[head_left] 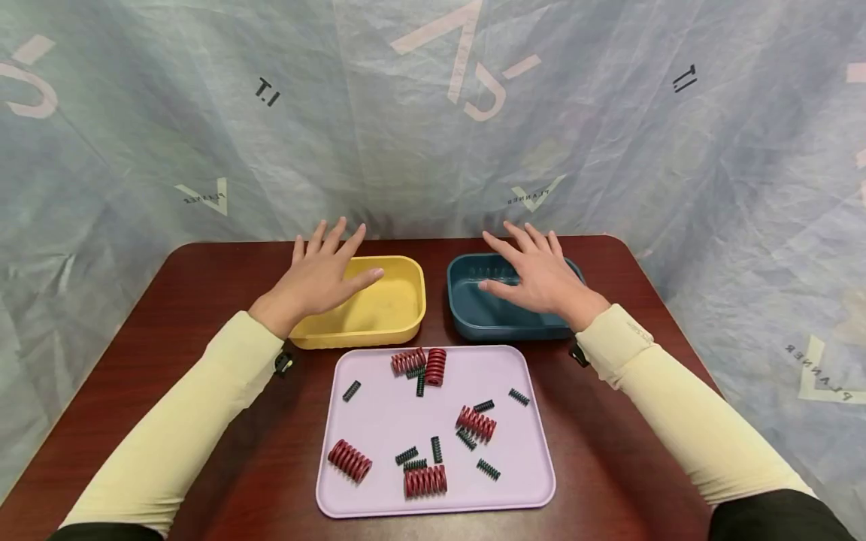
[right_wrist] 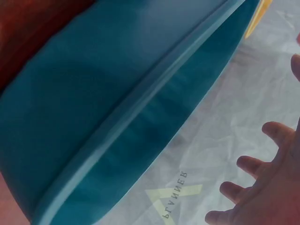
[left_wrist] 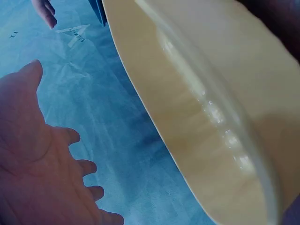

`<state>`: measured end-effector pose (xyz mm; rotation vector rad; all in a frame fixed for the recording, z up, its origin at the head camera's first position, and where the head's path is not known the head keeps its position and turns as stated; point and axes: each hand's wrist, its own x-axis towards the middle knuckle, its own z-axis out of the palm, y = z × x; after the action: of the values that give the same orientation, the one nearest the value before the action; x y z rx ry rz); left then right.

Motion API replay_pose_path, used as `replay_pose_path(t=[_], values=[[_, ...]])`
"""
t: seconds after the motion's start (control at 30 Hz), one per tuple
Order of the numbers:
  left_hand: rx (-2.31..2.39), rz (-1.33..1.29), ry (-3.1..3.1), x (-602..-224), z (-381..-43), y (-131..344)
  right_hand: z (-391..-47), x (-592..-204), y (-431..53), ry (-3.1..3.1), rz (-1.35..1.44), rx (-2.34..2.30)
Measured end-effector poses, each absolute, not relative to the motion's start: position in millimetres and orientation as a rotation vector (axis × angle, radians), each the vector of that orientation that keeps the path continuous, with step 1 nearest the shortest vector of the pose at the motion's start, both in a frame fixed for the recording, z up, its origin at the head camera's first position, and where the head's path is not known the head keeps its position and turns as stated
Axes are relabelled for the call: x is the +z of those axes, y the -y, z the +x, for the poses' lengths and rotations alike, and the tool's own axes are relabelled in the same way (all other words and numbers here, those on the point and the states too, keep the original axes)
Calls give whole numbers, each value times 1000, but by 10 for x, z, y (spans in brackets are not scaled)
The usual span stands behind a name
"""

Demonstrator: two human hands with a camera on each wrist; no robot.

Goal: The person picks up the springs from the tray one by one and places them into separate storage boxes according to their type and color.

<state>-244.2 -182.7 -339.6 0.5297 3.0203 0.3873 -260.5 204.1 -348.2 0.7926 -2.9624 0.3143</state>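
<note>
My left hand hovers over the yellow bin, fingers spread and holding nothing. Over the dark blue bin is my right hand, its fingers likewise spread with nothing in them. Nearer to me lies a lilac tray with large red coil springs and small dark green springs scattered across it. Some green springs lie right beside red ones, such as the red spring at the tray's right. In the left wrist view the yellow bin's wall fills the middle, apart from the fingers.
Both bins stand side by side behind the tray on a dark red-brown table. A printed grey-blue cloth hangs close behind the table's far edge and along its sides.
</note>
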Motion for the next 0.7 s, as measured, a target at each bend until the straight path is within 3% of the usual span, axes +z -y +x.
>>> replay_pose_path(t=[0.7], values=[[599, 591, -3028, -3508, -2047, 1833, -2208, -3533, -2073, 2904, 855, 514]])
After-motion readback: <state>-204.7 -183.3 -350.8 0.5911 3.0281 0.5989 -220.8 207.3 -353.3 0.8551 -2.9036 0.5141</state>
